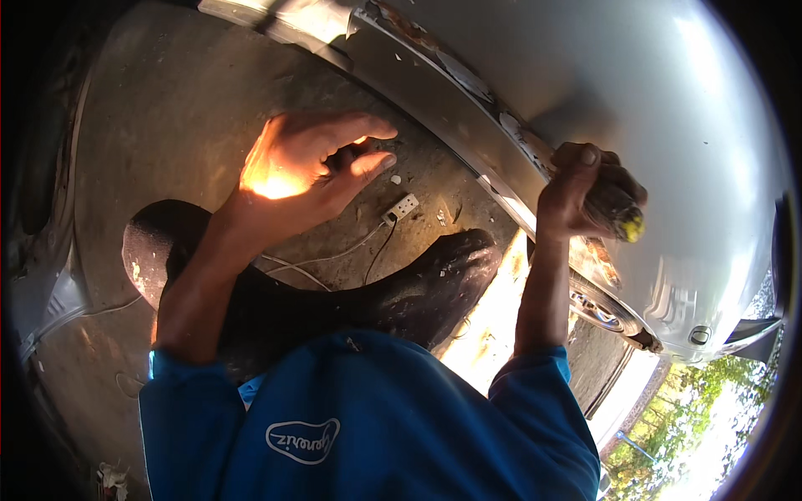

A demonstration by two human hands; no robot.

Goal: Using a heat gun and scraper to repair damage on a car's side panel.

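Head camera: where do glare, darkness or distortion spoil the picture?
Head view: sunlight burns out part of the left hand and a floor patch; highlights streak the silver car body; the dark, yellow-ended object in the right hand is hard to make out; fisheye bows straight edges; corners go black.

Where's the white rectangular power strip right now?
Head view, just above centre: the power strip lies on grey floor, below and right of the left hand.

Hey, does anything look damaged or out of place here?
Yes. The silver car body looks damaged: along its lower edge, near the right hand, ragged rust-brown patches break the otherwise smooth paint. Also, a white extension socket lies on the floor among small bits of debris.
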